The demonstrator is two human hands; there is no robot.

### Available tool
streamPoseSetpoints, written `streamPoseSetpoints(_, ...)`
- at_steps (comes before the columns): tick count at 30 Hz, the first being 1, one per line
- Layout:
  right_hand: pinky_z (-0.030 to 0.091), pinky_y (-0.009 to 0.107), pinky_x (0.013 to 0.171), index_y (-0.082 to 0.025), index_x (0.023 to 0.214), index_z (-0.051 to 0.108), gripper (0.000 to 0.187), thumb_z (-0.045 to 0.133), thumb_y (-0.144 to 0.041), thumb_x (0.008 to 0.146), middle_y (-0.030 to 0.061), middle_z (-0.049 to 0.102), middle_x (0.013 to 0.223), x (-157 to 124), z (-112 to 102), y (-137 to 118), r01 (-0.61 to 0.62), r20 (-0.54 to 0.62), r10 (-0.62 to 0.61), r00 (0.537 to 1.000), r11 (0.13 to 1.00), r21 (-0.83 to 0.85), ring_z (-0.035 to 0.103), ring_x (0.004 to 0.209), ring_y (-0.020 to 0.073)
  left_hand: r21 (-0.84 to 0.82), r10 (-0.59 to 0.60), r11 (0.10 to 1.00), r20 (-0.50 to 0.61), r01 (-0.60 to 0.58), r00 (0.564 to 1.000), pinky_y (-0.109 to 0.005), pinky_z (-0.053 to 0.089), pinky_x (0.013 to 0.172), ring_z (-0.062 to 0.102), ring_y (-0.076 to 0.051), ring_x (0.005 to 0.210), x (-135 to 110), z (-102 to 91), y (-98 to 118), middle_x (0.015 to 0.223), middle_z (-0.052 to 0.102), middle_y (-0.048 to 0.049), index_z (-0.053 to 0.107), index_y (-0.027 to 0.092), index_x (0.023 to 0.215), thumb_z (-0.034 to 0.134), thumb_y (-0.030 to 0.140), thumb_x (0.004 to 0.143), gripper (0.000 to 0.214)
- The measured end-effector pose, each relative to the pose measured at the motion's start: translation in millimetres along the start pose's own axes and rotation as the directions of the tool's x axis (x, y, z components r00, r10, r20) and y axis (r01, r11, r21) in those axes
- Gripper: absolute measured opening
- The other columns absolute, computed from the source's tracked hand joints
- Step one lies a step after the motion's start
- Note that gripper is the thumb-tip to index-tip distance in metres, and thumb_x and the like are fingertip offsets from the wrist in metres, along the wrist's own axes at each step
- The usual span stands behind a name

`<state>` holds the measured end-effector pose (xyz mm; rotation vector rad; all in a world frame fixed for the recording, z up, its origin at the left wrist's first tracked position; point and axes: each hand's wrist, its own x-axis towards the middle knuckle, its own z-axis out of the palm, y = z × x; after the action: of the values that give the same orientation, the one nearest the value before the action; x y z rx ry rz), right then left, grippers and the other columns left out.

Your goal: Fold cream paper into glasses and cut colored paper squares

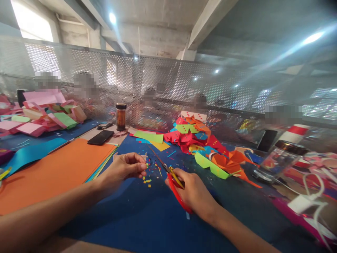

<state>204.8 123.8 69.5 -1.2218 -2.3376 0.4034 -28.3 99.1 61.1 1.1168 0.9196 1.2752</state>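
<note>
My right hand [193, 191] grips a pair of scissors [175, 189] with red and yellow handles, the blades pointing up and to the left. Across from it, my left hand [129, 166] is closed in a pinch. A tiny green bit shows at its fingertips, too small to name. Small coloured paper scraps [147, 180] lie scattered on the blue table [126, 218] between and beyond my hands. Past the scissors' tips are flat strips of green and yellow paper [150, 137]. Right of them rises a heap of cut paper shapes [189, 137] with small dotted holes.
Orange paper sheets [52, 172] cover the left, with a black phone [100, 137] and a dark-lidded jar [121, 117] behind. Folded pink and green papers [44, 116] pile at far left. A clear jar [279, 161] and white cable [306, 202] sit right. A perforated metal screen [163, 77] stands behind.
</note>
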Motion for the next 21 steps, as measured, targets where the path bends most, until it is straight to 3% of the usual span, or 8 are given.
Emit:
streamPoseSetpoints(4,0.038,0.022,0.049,-0.019,0.081,0.058,0.021,0.062,-0.039,0.083,-0.0048,0.057,0.061,-1,2,-7,-0.104,0.17,0.041,0.985,0.918,0.383,0.051,0.052,0.0099,0.034,-0.008,0.999,0.095,0.004,0.995,-0.022,0.049,0.056,0.065,-0.012,0.058,-4,10.9,-9,0.061,0.067,0.0012,0.063,0.015,0.076,0.085,0.028,0.065,0.028)
streamPoseSetpoints(7,0.034,0.021,0.044,-0.02,0.089,0.057,0.025,0.063,-0.043,0.083,-0.0101,0.045,0.051,-4,5,-9,-0.175,0.283,0.024,0.959,0.835,0.522,0.04,0.042,0.0073,-0.002,-0.032,0.999,0.162,0.032,0.986,-0.023,0.051,0.054,0.067,-0.013,0.056,-8,18.0,-19,0.059,0.068,0.0011,0.06,0.015,0.073,0.086,0.028,0.063,0.031)
streamPoseSetpoints(12,0.03,0.02,0.042,-0.02,0.089,0.056,0.024,0.063,-0.042,0.084,-0.011,0.043,0.049,-9,6,-11,-0.203,0.337,0.001,0.941,0.801,0.563,0.038,0.04,0.006,-0.015,-0.049,0.998,0.209,0.053,0.977,-0.023,0.051,0.055,0.067,-0.013,0.056,-10,21.8,-28,0.06,0.069,0.0004,0.062,0.015,0.074,0.086,0.027,0.064,0.028)
streamPoseSetpoints(21,0.03,0.02,0.044,-0.018,0.085,0.055,0.021,0.058,-0.039,0.086,-0.0099,0.044,0.051,-11,-1,-21,-0.198,0.357,-0.018,0.934,0.806,0.558,0.039,0.042,0.0056,-0.006,-0.07,0.997,0.21,0.073,0.975,-0.023,0.051,0.055,0.067,-0.013,0.057,-12,23.6,-27,0.062,0.069,0.0003,0.063,0.015,0.074,0.085,0.026,0.064,0.026)
